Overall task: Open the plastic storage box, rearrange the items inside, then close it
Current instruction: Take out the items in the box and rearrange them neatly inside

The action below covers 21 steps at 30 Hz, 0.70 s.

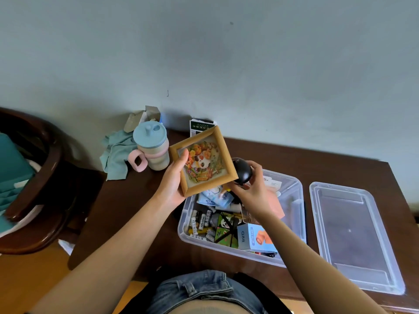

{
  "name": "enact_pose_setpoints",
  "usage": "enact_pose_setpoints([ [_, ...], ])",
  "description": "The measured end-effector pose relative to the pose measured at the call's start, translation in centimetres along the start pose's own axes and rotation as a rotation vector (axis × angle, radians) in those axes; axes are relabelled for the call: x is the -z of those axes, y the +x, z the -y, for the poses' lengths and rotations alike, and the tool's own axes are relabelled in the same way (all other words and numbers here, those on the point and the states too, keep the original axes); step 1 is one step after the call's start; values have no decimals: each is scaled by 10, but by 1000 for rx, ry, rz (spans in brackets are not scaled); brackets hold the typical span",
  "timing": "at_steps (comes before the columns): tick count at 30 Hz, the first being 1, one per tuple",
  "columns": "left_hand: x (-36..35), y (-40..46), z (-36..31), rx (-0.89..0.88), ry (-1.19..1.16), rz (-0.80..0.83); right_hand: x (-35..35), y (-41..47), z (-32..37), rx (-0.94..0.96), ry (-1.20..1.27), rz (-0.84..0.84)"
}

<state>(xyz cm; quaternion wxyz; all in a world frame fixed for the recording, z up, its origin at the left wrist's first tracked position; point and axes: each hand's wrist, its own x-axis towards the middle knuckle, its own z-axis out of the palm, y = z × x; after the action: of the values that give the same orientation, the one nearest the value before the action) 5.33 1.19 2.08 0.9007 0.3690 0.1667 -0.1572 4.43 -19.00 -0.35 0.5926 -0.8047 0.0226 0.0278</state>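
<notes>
1. Two bare hands work above a clear rectangular plastic storage box (294, 196), which sits open on a dark brown wooden table (317, 164); its clear plastic lid (353, 236) lies flat on the table just right of the box.
2. Left hand (173, 182) holds a small square wooden picture frame (203, 162) showing a colourful panda, tilted, above the box's far left corner; thumb pressed on the frame's front, other fingers hidden behind it.
3. Right hand (251, 189) grips a round black object (242, 171) above the box, just right of the frame; fingers curled round it.
4. Inside the box: loose batteries (199, 220) at the near left, a green panda-printed carton (224, 230), a light blue carton (254, 239) at the near edge.
5. Left of the box stands a pastel blue-lidded cup with a pink handle (152, 150); a teal cloth (115, 152) lies crumpled beyond it.
</notes>
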Motion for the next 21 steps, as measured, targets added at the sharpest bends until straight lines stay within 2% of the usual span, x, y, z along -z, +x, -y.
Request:
enact_pose_setpoints([
  [3,1,1,0,8,23,-4,-13,6,-6,-15,-68,52],
  [7,3,2,3,24,79,14,-7,10,-14,-28,-405,59],
  [10,3,4,7,94,119,68,-4,2,-18,-59,-537,131],
  [13,1,8,14,157,228,80,-3,-7,-21,-79,-779,159],
  [18,-7,17,27,118,380,-73,-2,-21,-16,-223,-782,77],
  [21,-3,22,29,91,385,-87,1,-35,-11,-318,-882,295],
])
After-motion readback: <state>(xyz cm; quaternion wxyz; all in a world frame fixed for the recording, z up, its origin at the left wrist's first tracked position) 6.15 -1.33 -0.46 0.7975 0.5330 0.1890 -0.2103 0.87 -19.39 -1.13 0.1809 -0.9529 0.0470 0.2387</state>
